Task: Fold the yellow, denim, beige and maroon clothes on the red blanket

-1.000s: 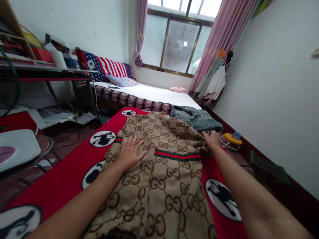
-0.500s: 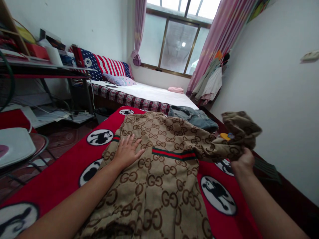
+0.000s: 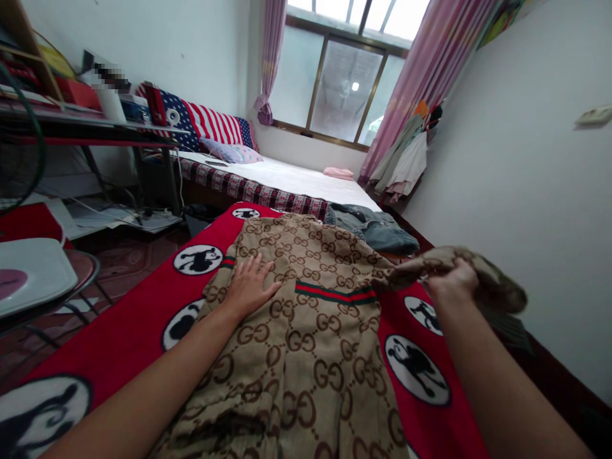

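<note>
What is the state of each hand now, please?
Left hand: open, flat on the brown patterned garment.
Right hand: closed, holding that garment's sleeve.

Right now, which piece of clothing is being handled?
The tan patterned garment: left hand flat on it, right hand gripping its sleeve. The denim jacket lies untouched.

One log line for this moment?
left hand: flat on tan garment | right hand: gripping its sleeve | underneath: red blanket

Both forearms show bare from the frame's lower edge up to the left hand [image 3: 248,287] and right hand [image 3: 450,284], each seemingly unadorned in this stretched wide-angle view.
</note>
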Available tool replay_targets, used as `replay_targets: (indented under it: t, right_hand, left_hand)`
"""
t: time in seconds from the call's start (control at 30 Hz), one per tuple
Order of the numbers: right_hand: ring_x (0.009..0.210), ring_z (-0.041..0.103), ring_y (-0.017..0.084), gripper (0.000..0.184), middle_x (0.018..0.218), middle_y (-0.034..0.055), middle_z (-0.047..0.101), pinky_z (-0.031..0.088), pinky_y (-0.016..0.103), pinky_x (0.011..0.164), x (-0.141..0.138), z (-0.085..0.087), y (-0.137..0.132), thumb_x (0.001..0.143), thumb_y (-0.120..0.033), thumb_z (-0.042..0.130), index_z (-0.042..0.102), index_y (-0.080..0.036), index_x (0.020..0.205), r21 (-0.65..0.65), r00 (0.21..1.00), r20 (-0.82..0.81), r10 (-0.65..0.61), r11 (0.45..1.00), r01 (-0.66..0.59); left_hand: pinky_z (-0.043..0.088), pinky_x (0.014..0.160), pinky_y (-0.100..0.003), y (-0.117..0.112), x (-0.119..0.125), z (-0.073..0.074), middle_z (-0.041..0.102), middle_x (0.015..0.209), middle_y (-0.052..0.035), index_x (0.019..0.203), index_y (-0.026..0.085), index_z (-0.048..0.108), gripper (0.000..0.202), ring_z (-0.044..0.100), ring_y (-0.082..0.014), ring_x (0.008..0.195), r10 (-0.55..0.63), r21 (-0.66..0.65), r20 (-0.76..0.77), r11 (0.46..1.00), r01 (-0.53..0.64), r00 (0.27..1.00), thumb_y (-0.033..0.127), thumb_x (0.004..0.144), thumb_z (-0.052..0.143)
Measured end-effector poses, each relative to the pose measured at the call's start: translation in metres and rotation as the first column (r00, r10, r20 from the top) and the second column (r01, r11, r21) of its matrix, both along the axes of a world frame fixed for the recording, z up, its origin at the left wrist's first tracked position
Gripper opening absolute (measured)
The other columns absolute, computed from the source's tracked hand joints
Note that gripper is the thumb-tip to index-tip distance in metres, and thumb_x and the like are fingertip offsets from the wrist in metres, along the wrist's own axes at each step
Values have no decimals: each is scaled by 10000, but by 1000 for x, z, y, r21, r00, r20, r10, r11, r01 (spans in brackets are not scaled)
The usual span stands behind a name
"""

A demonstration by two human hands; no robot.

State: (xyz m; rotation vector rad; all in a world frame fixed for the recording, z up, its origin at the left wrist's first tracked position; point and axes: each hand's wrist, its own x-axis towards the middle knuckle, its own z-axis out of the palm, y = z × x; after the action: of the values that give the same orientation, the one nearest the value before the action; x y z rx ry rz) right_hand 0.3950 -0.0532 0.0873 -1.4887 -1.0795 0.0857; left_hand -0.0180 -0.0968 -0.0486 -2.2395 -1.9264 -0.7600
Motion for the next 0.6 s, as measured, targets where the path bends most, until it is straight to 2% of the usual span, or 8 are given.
replay_targets:
  t: [0.07, 0.13, 0.17, 0.2, 0.23, 0.33, 0.47, 0.6]
  right_hand:
    - [1008, 648, 238, 415, 1130, 152, 653, 538, 409, 853, -51, 18, 3, 894, -342, 359, 601, -132, 1157, 109, 934, -175, 312, 949, -297]
    - [1066, 620, 228, 425, 1163, 97, 653, 504, 422, 920, -100, 28, -8, 809, -380, 589, 605, -171, 1178, 20, 735, -51, 676, 737, -676]
    - [1112, 596, 225, 471, 1190, 77, 645, 478, 432, 958, -120, 29, -18, 767, -382, 659, 604, -189, 1193, -27, 634, 30, 773, 635, -772]
    - [1159, 566, 226, 487, 1224, 67, 632, 447, 445, 994, -136, 27, -29, 743, -377, 695, 614, -202, 1191, -69, 574, 107, 812, 582, -810]
    - [1192, 542, 226, 461, 1250, 67, 619, 414, 448, 1026, -146, 23, -42, 744, -365, 704, 633, -207, 1172, -113, 542, 191, 818, 567, -816]
    - [1131, 576, 214, 277, 1189, 90, 645, 425, 392, 1005, -150, -6, -81, 805, -302, 655, 694, -188, 1054, -244, 518, 357, 777, 613, -751]
    - [758, 623, 157, 153, 867, 62, 672, 490, 263, 689, -125, -52, -126, 835, -213, 590, 709, -168, 921, -522, 474, 336, 814, 580, -625]
    - [796, 615, 154, 379, 902, 32, 634, 451, 242, 708, -103, -70, -165, 760, -44, 513, 687, -237, 1037, -745, 352, 370, 860, 501, -441]
  left_hand:
    - [234, 1153, -438, -4, -2, 7, 195, 1562, -160, 1461, 144, 327, 650, 246, -294, 1423, 8, 140, 135, 990, -27, 991, 485, 915, 414]
    - [221, 1169, -395, -10, -5, 15, 63, 1590, -133, 1496, 143, 185, 647, 148, -249, 1456, 10, 314, 232, 946, -84, 973, 411, 940, 379]
    - [205, 1178, -388, -13, -6, 18, 12, 1596, -114, 1500, 160, 146, 646, 102, -238, 1465, 4, 384, 245, 918, -101, 969, 382, 941, 382]
    - [191, 1184, -392, -15, -7, 21, -22, 1598, -99, 1499, 179, 133, 652, 75, -237, 1468, -9, 441, 239, 892, -101, 971, 358, 932, 402]
    - [185, 1187, -400, -17, -8, 22, -40, 1598, -90, 1495, 194, 139, 666, 66, -244, 1469, -27, 482, 221, 872, -86, 975, 338, 917, 436]
    - [188, 1182, -440, -16, -7, 22, -19, 1598, -85, 1481, 216, 206, 716, 82, -285, 1464, -80, 532, 158, 846, -16, 984, 282, 852, 542]
    - [206, 1171, -462, -7, -3, 15, 38, 1597, -72, 1460, 235, 301, 711, 96, -304, 1459, -80, 460, 98, 887, 26, 992, 218, 807, 583]
    - [253, 1149, -473, 1, -2, 7, 88, 1592, -66, 1435, 251, 373, 689, 180, -315, 1438, -53, 350, 67, 936, 26, 996, 142, 782, 561]
